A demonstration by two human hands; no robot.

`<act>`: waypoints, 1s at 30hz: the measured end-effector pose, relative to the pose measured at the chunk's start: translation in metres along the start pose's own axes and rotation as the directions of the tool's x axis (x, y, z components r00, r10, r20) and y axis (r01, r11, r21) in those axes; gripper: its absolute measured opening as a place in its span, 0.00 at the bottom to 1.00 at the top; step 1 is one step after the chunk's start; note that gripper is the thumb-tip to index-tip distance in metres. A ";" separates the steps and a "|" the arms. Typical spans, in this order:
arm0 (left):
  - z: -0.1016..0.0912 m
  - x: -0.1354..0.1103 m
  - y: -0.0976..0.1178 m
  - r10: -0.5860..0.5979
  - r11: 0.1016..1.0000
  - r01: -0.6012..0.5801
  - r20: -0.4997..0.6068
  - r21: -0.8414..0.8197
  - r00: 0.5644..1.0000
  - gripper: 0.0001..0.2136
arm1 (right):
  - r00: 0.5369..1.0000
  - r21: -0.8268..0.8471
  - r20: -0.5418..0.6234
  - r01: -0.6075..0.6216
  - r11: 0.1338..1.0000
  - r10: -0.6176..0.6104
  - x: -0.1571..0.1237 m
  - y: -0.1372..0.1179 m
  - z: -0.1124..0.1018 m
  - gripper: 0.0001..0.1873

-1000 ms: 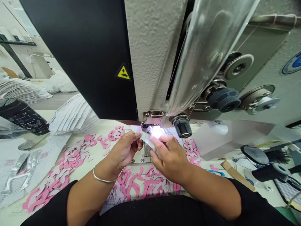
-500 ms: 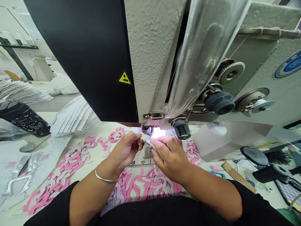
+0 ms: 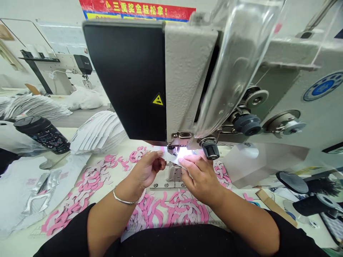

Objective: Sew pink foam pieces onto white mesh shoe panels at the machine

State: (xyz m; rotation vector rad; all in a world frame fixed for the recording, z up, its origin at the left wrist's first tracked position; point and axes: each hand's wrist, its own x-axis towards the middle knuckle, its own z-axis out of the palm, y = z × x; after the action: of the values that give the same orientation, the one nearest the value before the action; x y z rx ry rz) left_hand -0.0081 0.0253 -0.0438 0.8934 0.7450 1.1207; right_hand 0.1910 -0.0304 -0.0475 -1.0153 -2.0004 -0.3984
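My left hand (image 3: 150,166) pinches the left edge of a small pale textured fabric piece (image 3: 168,154), thumb on top and fingers curled under. My right hand (image 3: 199,175) grips the same piece from the right, its fingertips pressed on it beside the bright lamp glow. Between the hands, the fabric lies under the needle area of a sewing machine (image 3: 190,78), where glare hides the needle tip. A metal plate (image 3: 175,173) with screws shows just in front of the piece.
Pink and white curved scraps (image 3: 174,210) cover the table before me and to the left. Stacked white pieces (image 3: 98,134), a black bottle (image 3: 43,134) and a white sheet with silver pieces (image 3: 44,189) lie left. A brush (image 3: 325,187) and a thread cone (image 3: 313,205) are on the right.
The camera view has tilted up, bringing a red banner and another sewing machine into sight. Both hands keep hold of the fabric piece, which now sits flatter, closer to the needle area.
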 end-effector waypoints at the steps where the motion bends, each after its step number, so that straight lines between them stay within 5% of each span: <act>1: 0.001 0.000 0.003 0.006 1.000 -0.006 -0.007 -0.007 1.000 0.11 | 1.000 -0.002 0.000 -0.001 1.000 0.001 0.000 0.000 0.000 0.19; 11: 0.003 -0.008 0.030 0.004 0.994 0.003 -0.057 0.107 0.998 0.09 | 0.996 0.002 0.042 -0.082 0.997 0.082 0.008 -0.001 -0.005 0.17; 15: -0.001 -0.040 0.024 -0.019 0.988 0.024 -0.031 0.152 0.999 0.09 | 0.994 0.055 0.064 -0.095 0.994 0.091 0.007 -0.002 -0.012 0.15; 20: -0.003 -0.095 -0.001 -0.213 0.957 0.169 0.172 0.238 0.962 0.12 | 0.992 0.238 0.121 -0.046 0.970 0.018 0.000 -0.010 -0.033 0.13; 24: 0.000 -0.114 -0.008 -0.208 0.947 0.135 0.237 0.291 0.949 0.18 | 0.976 0.406 0.209 -0.144 0.903 0.062 0.001 -0.013 -0.051 0.15; 30: 0.004 -0.114 -0.010 -0.272 0.919 0.136 0.347 0.369 0.897 0.21 | 0.977 0.102 0.160 -0.156 0.982 0.139 0.016 -0.010 -0.043 0.21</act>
State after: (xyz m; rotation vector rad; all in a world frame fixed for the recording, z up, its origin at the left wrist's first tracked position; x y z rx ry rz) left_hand -0.0322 -0.0869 -0.0437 1.2533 0.6852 0.5992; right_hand 0.2016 -0.0538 -0.0084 -1.1426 -2.0403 -0.1275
